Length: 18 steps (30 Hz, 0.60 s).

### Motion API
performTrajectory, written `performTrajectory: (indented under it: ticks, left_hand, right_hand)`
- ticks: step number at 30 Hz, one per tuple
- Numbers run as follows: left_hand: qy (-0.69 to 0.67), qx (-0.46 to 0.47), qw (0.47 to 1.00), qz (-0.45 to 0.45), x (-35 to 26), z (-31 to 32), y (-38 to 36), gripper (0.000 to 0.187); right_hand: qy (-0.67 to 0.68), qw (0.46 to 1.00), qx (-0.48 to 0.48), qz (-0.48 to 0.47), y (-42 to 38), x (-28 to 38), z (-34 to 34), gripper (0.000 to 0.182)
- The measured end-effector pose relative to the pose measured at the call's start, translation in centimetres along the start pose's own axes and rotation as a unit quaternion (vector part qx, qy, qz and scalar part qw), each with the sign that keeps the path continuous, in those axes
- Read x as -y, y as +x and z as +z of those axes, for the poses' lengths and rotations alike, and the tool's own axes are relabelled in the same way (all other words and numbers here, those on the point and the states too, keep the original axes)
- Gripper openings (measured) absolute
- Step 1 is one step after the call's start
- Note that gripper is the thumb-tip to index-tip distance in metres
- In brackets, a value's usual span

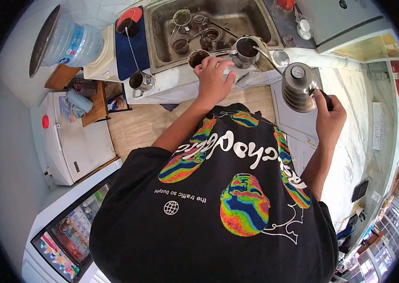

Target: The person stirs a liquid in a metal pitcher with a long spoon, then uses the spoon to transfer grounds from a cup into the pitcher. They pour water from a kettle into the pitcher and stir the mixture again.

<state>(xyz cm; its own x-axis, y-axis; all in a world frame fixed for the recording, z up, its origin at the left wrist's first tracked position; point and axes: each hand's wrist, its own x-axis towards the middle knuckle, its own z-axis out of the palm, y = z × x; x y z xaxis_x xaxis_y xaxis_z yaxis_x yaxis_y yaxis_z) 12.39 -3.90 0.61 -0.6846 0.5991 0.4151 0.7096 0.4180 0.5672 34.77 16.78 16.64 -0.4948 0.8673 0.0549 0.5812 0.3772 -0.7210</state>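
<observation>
My right hand point(330, 115) is wrapped round the black handle of a steel gooseneck kettle point(298, 89). Its thin spout reaches left to the mouth of a metal pitcher point(242, 61) at the counter's front, which has dark contents. My left hand point(215, 81) is stretched out with fingers apart, and its fingertips are right at a small cup point(197, 53) with a dark inside. The hand overlaps the lower part of that cup in this view.
The steel sink point(154, 47) behind holds a strainer point(182, 18) and several cups. Left of it, a steel mug point(141, 81) with a long spoon point(131, 49) stands by a blue cloth point(125, 61). A round metal lid point(281, 58) lies right of the pitcher. A water jug point(84, 45) is at far left.
</observation>
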Motion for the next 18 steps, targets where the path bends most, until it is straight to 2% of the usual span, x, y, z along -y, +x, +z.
performTrajectory:
  ticks: [10, 18]
  left_hand:
    - [0.013, 0.008, 1.0, -0.007, -0.03, -0.03, 0.05, 0.029]
    - [0.004, -0.001, 1.0, -0.009, 0.11, 0.38, -0.01, 0.024]
  right_hand:
    - [-0.023, 1.0, -0.001, -0.013, -0.2, 0.92, 0.24, 0.039]
    - [-0.032, 0.999, 0.004, -0.012, -0.04, 0.91, 0.07, 0.041]
